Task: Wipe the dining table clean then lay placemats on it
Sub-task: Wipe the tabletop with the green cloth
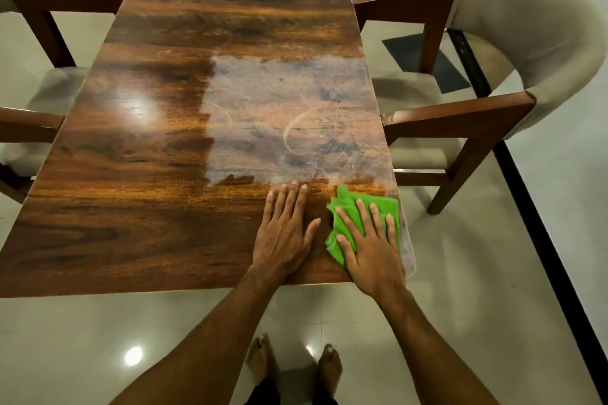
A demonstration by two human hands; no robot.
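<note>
Cloth: a green cloth (348, 197) lies bunched on the near right corner of the dining table (148, 207), close to both the right edge and the near edge.
Right hand: the right hand (368, 250) presses flat on the cloth with its fingers straight and spread. It does not clutch the cloth.
Left hand: the left hand (286, 233) lies open, palm down on bare wood just beside the cloth, and holds nothing.
Table surface: a pale, streaky patch (279, 115) with curved smear marks covers the right middle. The left half looks glossy.
Placemats: none in view, so the wiping step is probably not finished.
Risk, edge: an outward stroke here could push the cloth off the corner, since only palm pressure holds it.
Risk, streaks: a bunched cloth touches the wood unevenly and may leave more arcs like those in the patch.
Risk, reach: the far end looks like a stretch from this spot and could be missed.
Around: chairs sit on the right (526, 43) and the left (33, 0), on a shiny tiled floor (98, 339).
</note>
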